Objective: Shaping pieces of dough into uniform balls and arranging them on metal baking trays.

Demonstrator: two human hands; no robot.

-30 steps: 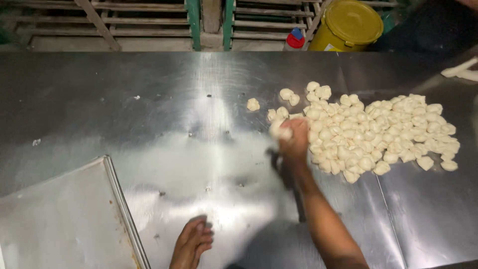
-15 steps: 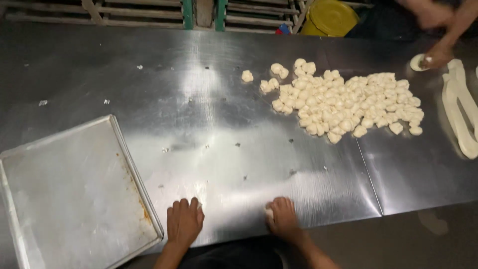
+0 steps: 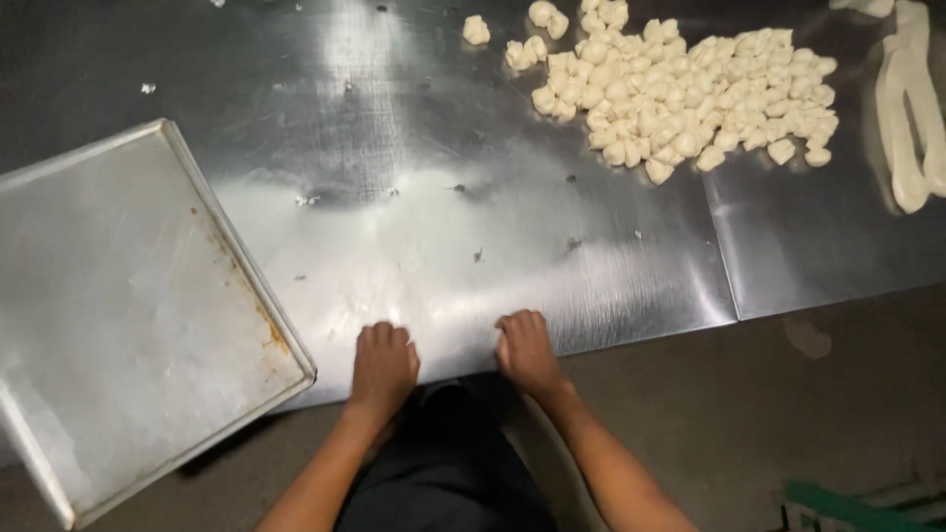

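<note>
Back from the dough pile [image 3: 680, 94], both hands now press palm-down on the table [image 3: 414, 197] edge beside the tray [image 3: 118, 315]: left hand [image 3: 382, 366] flat, right hand [image 3: 527, 353] cupped, its contents hidden.

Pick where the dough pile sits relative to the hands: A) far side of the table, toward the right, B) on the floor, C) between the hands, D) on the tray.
A: the dough pile lies at the table's far right, well apart from the left hand and right hand at the near edge; the tray holds no dough.
</note>
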